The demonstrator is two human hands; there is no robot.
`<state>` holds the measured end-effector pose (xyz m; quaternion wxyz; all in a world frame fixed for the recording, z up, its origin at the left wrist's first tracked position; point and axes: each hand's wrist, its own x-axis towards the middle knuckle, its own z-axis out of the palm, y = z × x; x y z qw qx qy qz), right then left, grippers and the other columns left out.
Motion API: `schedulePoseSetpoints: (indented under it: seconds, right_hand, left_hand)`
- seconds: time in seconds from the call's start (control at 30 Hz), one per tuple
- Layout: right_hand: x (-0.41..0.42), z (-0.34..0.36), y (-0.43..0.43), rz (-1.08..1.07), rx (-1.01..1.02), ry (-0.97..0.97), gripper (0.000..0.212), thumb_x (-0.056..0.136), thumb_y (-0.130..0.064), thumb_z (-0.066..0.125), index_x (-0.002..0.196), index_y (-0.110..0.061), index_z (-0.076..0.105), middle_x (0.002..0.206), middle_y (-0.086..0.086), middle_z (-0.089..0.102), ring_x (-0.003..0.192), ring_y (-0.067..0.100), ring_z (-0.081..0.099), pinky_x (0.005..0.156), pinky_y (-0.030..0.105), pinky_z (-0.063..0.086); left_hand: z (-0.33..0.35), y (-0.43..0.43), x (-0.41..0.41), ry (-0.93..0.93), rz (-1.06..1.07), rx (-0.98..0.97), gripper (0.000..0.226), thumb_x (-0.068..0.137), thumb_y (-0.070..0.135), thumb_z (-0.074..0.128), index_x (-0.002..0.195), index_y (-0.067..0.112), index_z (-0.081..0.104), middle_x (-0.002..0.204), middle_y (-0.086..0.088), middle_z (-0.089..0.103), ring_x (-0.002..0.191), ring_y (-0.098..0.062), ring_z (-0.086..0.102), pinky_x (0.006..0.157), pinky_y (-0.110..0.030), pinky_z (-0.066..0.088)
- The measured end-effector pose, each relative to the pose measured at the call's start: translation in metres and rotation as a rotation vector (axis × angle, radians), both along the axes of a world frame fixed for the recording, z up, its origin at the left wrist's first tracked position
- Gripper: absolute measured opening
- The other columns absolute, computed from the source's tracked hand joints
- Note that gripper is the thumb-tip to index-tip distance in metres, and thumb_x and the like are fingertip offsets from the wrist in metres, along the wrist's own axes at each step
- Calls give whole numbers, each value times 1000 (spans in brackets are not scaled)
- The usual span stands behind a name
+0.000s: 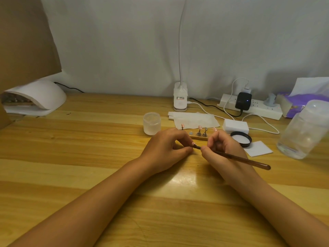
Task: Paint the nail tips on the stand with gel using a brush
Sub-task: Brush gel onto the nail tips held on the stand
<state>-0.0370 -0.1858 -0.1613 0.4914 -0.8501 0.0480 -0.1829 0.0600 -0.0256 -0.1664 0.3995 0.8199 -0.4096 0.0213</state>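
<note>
Left hand (165, 148) pinches 1 nail tip (193, 144); right hand (224, 148) grips the brush (243, 159), bristles at the tip. Recommend short, light strokes, wrists braced on the table (89, 139).

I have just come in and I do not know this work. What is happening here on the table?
A person is painting a small nail tip. The left hand pinches the tip, and the right hand holds a brown brush with its bristles at the tip. Behind the hands, a wooden stand carries more tips on small holders. An open white jar stands near it.
</note>
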Motion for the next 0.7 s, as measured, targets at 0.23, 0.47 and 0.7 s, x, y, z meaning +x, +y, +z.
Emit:
schedulePoseSetpoints:
  seconds: [0.23, 0.47, 0.7]
  right_hand:
    - [0, 1, -1, -2, -1, -32, 13, 84, -9, 66, 83, -15, 55, 73, 18, 56, 56, 7, 46, 50, 17, 39]
    - [-1, 2, 0, 38, 105, -10, 11, 90, -20, 66, 90, -16, 56, 69, -3, 69, 61, 4, 64, 52, 11, 46]
    - [1, -1, -2, -16, 5, -10, 13, 85, -13, 68, 82, -18, 56, 69, 13, 60, 54, 7, 51, 51, 19, 45]
  left_hand:
    - [0, 0, 0, 13, -5, -8, 10, 85, 21, 75, 94, 25, 73, 94, 10, 67, 79, 4, 59, 63, -6, 39]
    - [0, 0, -1, 15, 3, -3, 10, 85, 22, 76, 95, 21, 73, 95, 9, 66, 72, 13, 56, 61, -4, 40]
    - [1, 0, -1, 19, 4, 7, 9, 86, 22, 76, 94, 24, 72, 96, 11, 66, 74, 12, 57, 62, -5, 41]
